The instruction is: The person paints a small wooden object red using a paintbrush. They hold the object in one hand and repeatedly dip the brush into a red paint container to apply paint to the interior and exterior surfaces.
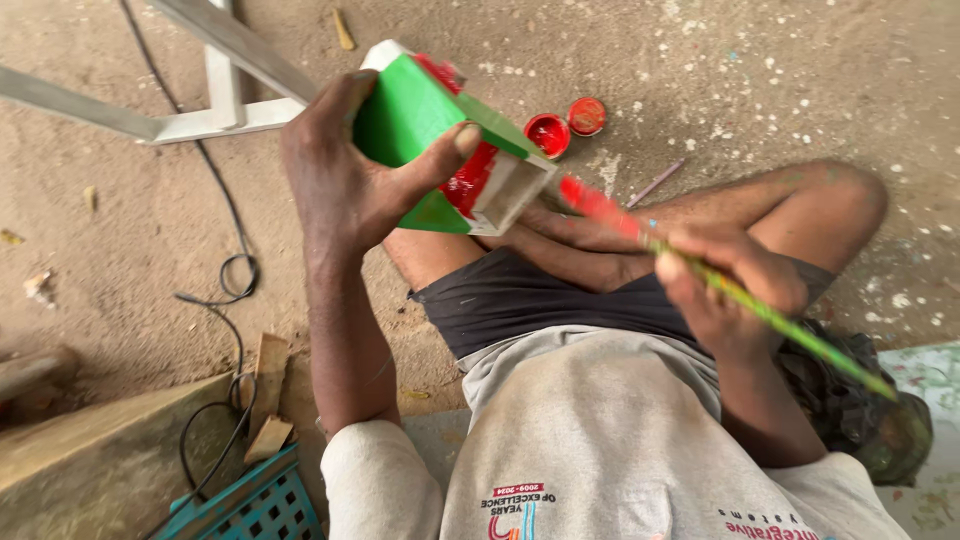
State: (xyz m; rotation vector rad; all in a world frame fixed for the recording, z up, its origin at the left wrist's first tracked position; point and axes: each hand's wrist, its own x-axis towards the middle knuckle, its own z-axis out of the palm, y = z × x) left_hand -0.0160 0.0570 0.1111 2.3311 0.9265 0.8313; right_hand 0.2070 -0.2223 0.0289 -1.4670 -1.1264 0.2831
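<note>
Head view: left hand at 10 o'clock, clamped around a green-painted hollow box with red patches and an open white square end, thumb across its face. Box is tilted, open end facing 4 o'clock. Right hand at 3 o'clock, fingers closed on a long green-stained paintbrush; its red-loaded tip sits just beside the box's open end. 2 small round red paint pots on the sandy floor at 12 o'clock. Black cable at 9 o'clock, teal plastic crate at 7 o'clock.
</note>
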